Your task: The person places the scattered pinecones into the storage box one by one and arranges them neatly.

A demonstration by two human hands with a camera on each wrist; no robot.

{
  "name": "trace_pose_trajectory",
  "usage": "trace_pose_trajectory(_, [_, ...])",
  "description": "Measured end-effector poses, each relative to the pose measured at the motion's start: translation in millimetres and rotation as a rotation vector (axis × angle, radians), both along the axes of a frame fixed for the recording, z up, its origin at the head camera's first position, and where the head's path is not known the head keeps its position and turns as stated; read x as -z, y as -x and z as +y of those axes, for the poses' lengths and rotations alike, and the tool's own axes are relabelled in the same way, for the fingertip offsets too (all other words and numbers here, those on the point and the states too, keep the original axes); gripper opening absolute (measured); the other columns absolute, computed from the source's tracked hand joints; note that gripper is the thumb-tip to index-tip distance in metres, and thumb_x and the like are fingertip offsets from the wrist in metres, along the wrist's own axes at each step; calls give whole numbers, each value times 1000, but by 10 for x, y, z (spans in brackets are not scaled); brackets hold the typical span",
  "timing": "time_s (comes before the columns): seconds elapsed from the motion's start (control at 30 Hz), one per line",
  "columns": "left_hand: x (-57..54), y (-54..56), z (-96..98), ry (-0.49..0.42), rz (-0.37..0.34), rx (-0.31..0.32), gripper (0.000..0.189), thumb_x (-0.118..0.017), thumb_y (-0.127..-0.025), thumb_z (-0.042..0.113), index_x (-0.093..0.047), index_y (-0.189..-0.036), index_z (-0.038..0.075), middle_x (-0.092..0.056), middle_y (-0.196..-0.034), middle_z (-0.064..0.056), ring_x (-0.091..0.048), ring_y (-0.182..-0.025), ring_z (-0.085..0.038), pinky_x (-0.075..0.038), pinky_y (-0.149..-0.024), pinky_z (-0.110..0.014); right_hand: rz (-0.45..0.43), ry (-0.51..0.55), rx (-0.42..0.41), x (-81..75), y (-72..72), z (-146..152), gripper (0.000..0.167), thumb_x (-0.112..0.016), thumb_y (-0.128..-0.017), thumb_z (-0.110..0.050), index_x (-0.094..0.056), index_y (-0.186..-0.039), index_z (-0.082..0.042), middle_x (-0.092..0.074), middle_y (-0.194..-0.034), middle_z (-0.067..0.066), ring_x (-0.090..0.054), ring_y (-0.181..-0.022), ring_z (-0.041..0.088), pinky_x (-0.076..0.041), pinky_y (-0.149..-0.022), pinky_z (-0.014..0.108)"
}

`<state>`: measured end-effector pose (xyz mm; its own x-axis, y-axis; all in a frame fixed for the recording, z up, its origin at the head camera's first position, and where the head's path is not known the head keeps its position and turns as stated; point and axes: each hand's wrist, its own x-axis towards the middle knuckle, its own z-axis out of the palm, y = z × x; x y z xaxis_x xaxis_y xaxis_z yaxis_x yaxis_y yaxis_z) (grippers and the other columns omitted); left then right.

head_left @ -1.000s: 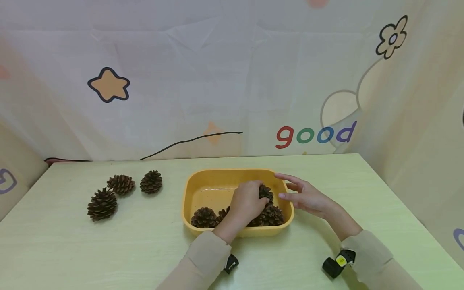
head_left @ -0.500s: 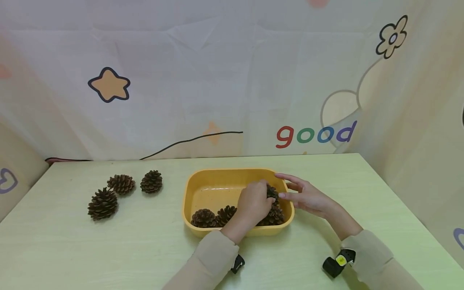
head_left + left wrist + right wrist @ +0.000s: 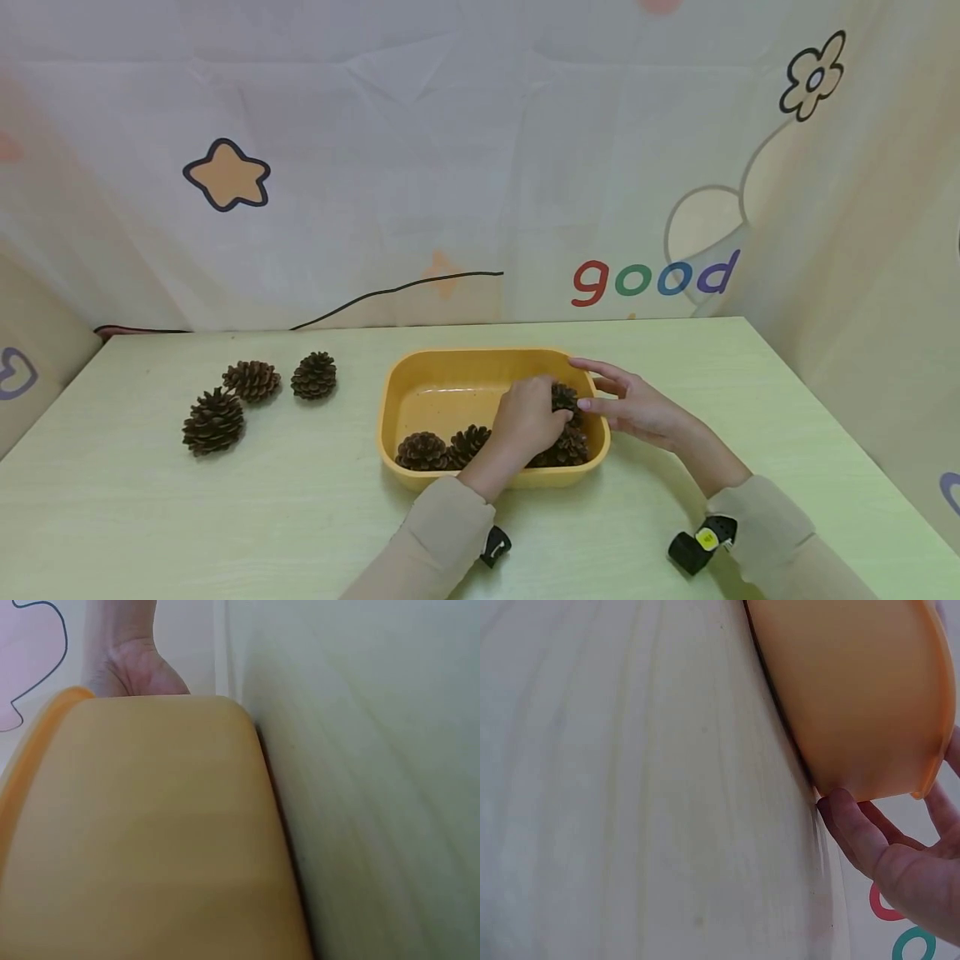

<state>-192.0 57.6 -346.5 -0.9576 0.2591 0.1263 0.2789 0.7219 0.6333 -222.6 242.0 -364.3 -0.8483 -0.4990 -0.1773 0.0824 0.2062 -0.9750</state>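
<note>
A yellow plastic bin [image 3: 450, 360] stands on the table with several pine cones along its near and right sides. Inside it, my left hand [image 3: 528, 421] holds a pine cone [image 3: 566, 398] at the right end; its fingertips are partly hidden behind the hand. My right hand [image 3: 633, 408] grips the bin's right end, thumb over the rim and other fingers outside. In the right wrist view, fingers [image 3: 855, 825] touch the bin's outer wall. The left wrist view shows mostly the bin's outside [image 3: 150, 825]; the left hand's work is hidden there.
To the left of the bin, three pine cones lie on the pale green table [image 3: 112, 517]: one nearest [image 3: 213, 423], one behind it [image 3: 252, 381] and one further right [image 3: 314, 376]. A printed curtain [image 3: 450, 167] hangs at the table's back edge.
Inside the bin, my left hand has shifted slightly right with the pine cone, toward the right wall, and then stayed nearly still. The right hand has kept its place on the rim.
</note>
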Motion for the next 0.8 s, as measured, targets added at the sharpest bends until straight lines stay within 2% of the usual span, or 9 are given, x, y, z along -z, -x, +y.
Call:
trace_pose_trajectory(0.2, [-34, -4, -40, -3, -28, -1, 43, -68, -83, 18, -57, -121, 0, -62, -113, -11, -58, -105, -26, -50, -86, -37, -21, -1, 26, -16, 0, -21, 67, -61, -88, -15, -25, -144, -12, -19, -145, 25, -44, -119, 36, -48, -90, 41])
trace_pose_trajectory(0.53, [-218, -107, -290, -29, -41, 57, 47, -66, -85, 21, -53, -126, 4, -57, -124, -8, -52, -114, -25, -46, -92, -40, -14, -15, 36, -24, -16, -30, 67, -62, -87, -17, -26, -144, -13, -19, -144, 25, -43, -119, 36, -47, -91, 41])
trace_pose_trajectory(0.8, [-317, -158, -630, -172, -76, 104, 48, -64, -86, 22, -51, -128, 6, -55, -125, -11, -52, -113, -28, -47, -91, -41, -12, -19, 33, -18, -8, -36, 67, -62, -88, -18, -25, -144, -12, -18, -145, 25, -39, -122, 41, -46, -91, 43])
